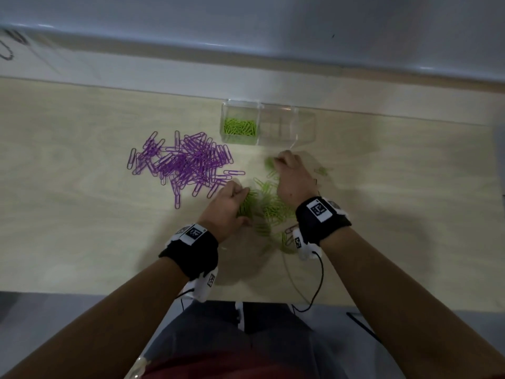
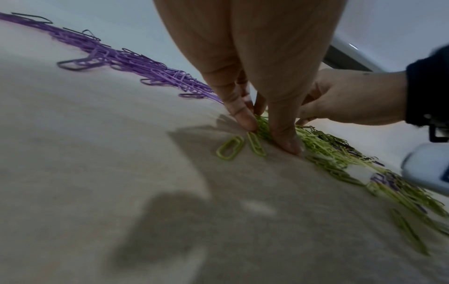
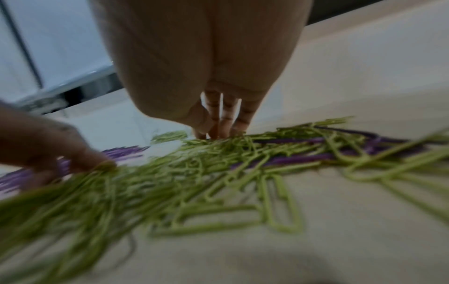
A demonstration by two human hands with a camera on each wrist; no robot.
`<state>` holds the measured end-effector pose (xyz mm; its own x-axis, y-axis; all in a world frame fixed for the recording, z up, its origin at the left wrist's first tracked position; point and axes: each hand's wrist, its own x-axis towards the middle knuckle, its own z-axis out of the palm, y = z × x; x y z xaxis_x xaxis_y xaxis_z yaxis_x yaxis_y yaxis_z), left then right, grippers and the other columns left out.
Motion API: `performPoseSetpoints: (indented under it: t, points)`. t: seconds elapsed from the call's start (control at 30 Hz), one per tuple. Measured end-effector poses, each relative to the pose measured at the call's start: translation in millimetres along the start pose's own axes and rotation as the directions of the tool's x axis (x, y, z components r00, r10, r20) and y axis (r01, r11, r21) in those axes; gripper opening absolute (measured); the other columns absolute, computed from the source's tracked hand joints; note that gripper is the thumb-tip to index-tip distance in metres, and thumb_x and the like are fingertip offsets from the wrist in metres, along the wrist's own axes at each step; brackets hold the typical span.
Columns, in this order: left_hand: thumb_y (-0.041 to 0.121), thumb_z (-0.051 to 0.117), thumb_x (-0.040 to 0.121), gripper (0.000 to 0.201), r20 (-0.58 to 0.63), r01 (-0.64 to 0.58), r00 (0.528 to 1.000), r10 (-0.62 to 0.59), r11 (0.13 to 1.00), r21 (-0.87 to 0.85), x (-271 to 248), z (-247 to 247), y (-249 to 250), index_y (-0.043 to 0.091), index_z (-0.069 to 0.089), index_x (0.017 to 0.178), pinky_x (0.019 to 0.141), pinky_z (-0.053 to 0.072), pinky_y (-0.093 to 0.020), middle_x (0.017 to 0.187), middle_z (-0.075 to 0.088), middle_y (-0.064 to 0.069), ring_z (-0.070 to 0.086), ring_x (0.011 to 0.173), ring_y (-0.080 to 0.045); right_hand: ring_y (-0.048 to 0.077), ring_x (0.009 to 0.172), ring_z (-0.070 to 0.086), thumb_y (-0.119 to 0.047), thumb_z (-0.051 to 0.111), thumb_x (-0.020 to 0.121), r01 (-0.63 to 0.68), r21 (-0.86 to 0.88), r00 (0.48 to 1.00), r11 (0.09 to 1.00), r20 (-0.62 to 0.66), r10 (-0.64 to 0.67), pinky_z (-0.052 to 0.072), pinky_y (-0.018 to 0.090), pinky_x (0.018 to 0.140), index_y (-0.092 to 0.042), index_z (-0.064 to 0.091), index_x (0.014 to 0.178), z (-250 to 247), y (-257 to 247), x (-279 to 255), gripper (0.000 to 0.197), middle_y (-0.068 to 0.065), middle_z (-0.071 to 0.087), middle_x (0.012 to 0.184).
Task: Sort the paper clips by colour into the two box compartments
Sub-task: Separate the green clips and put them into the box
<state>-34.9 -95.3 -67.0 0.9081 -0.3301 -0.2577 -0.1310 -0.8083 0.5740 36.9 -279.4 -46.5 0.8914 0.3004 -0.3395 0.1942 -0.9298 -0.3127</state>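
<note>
A clear two-compartment box (image 1: 306, 138) stands at the back of the table. Its left compartment holds green clips (image 1: 240, 127); the right compartment (image 1: 287, 127) looks empty. A purple clip pile (image 1: 185, 162) lies left of a loose green clip pile (image 1: 273, 207) (image 3: 170, 173). My left hand (image 1: 244, 194) (image 2: 264, 130) pinches a bunch of green clips at the pile's left edge between thumb and fingers. My right hand (image 1: 276, 161) (image 3: 216, 134) is curled at the pile's far edge, fingertips and thumb closed on a few green clips. A few purple clips (image 3: 303, 159) are mixed into the green pile.
The light wooden table (image 1: 82, 228) ends at a front edge near my lap. A pale ledge and wall run behind the box. A black cable (image 1: 321, 280) hangs from my right wristband. Two single green clips (image 2: 240, 146) lie beside my left fingers.
</note>
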Motion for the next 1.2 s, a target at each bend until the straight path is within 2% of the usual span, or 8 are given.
performPoseSetpoints:
  t: [0.17,0.3,0.37,0.6,0.73,0.87,1.03,1.2]
  points:
    - [0.034,0.084,0.059,0.090,0.020,-0.018,1.000,0.019,0.997,-0.069,-1.0,-0.7,-1.8,-0.001,0.045,0.133,0.100,0.036,-0.028,0.118,0.040,-0.017,0.044,0.111,-0.029,0.023,0.111,0.039,-0.009,0.062,0.080,0.294,0.035,0.950,0.955,0.094,-0.296,0.049,0.041,0.085,-0.006,0.051,0.128,1.9,7.6,-27.9,0.050,0.007,0.044,0.122]
    - [0.032,0.084,0.057,0.096,0.032,-0.021,0.999,0.022,0.999,-0.033,0.2,-0.3,3.4,-0.001,0.038,0.136,0.098,0.043,-0.037,0.122,0.038,-0.017,0.044,0.110,-0.031,0.023,0.124,0.031,-0.056,0.077,0.063,0.299,-0.024,0.941,0.954,0.172,-0.291,0.041,0.037,0.096,-0.015,0.028,0.144,-2.4,14.0,-34.8,0.102,0.005,0.030,0.137]
    - [0.029,0.082,0.060,0.091,0.037,-0.003,0.999,0.003,1.000,-0.016,3.2,-0.5,7.3,0.002,0.039,0.136,0.098,0.044,-0.041,0.125,0.038,-0.016,0.044,0.112,-0.032,0.024,0.124,0.030,-0.053,0.078,0.063,0.308,-0.061,0.938,0.950,0.185,-0.292,0.042,0.037,0.095,-0.016,0.031,0.143,-1.5,12.0,-33.3,0.100,0.006,0.031,0.137]
    - [0.018,0.069,0.072,0.045,0.027,0.019,0.999,-0.019,1.000,0.013,15.1,-3.3,24.7,0.006,0.060,0.115,0.086,0.047,-0.043,0.118,0.051,-0.014,0.050,0.106,-0.035,0.031,0.098,0.050,-0.010,0.063,0.081,0.308,0.034,0.941,0.951,0.135,-0.310,0.045,0.039,0.079,-0.003,0.066,0.106,5.5,6.8,-35.9,0.026,0.013,0.054,0.107]
    - [0.019,0.055,0.083,0.036,0.077,0.011,0.997,-0.023,0.988,0.152,24.9,-7.9,33.4,0.007,0.057,0.117,0.092,0.043,-0.043,0.128,0.050,-0.013,0.047,0.111,-0.034,0.032,0.098,0.055,-0.002,0.054,0.082,0.265,0.048,0.951,0.963,0.155,-0.269,0.044,0.039,0.082,0.000,0.066,0.106,3.3,4.4,-34.9,0.027,0.016,0.057,0.107]
    - [0.017,0.051,0.086,0.034,0.109,0.001,0.994,-0.024,0.979,0.205,28.5,-14.0,33.6,0.007,0.055,0.119,0.092,0.044,-0.042,0.128,0.052,-0.012,0.049,0.112,-0.034,0.028,0.083,0.062,-0.004,0.065,0.078,0.171,0.221,0.983,0.960,0.021,-0.180,0.049,0.035,0.076,-0.006,0.073,0.093,-0.2,13.7,-35.9,0.017,0.012,0.067,0.090]
    - [0.012,0.059,0.082,0.023,0.021,-0.051,0.999,0.051,0.998,0.039,21.4,-26.0,28.5,0.005,0.067,0.102,0.080,0.046,-0.035,0.107,0.061,-0.013,0.058,0.097,-0.033,0.019,0.072,0.062,-0.013,0.079,0.073,-0.046,0.530,0.999,0.847,-0.001,0.054,0.046,0.026,0.066,-0.006,0.075,0.084,-28.5,18.6,-33.0,0.013,0.007,0.071,0.082]
    - [0.007,0.066,0.079,0.020,-0.081,-0.050,0.996,0.034,0.979,-0.197,13.8,-38.1,23.2,0.010,0.074,0.097,0.084,0.046,-0.027,0.096,0.069,-0.012,0.062,0.098,-0.026,0.016,0.067,0.065,-0.014,0.080,0.071,0.023,0.649,0.997,0.760,-0.070,0.030,0.053,0.028,0.065,-0.008,0.076,0.086,-71.4,-9.2,-4.7,0.016,0.007,0.072,0.079]
